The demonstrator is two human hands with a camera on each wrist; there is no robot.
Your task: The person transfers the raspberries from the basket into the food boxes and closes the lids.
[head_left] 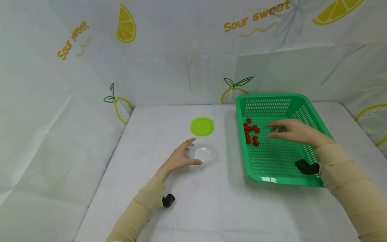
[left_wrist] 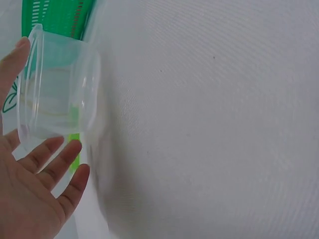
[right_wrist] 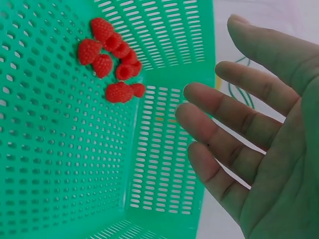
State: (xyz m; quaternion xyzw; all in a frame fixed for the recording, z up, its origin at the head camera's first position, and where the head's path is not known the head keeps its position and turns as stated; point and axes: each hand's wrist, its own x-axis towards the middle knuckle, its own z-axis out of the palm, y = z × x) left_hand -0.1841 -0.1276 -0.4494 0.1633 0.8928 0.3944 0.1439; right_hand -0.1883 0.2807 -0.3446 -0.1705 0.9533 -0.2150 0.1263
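Note:
A clear plastic tub (head_left: 203, 154) stands on the white-covered table. My left hand (head_left: 180, 156) holds it from the left side, thumb near the front and index finger at the back. In the left wrist view the thumb meets the rim of the tub (left_wrist: 57, 89), while the other fingers spread below it. Over the green basket (head_left: 272, 168) hovers my right hand (head_left: 294, 131), its fingers loosely extended and holding nothing. Several red raspberries (head_left: 255, 138) lie along the basket's left side. The right wrist view shows the raspberries (right_wrist: 102, 64) apart from the fingertips.
Just behind the tub lies a bright green lid (head_left: 202, 126). The basket's raised walls enclose the raspberries on the table's right. A white sheet (head_left: 169, 67) with lemon prints hangs behind and at the sides.

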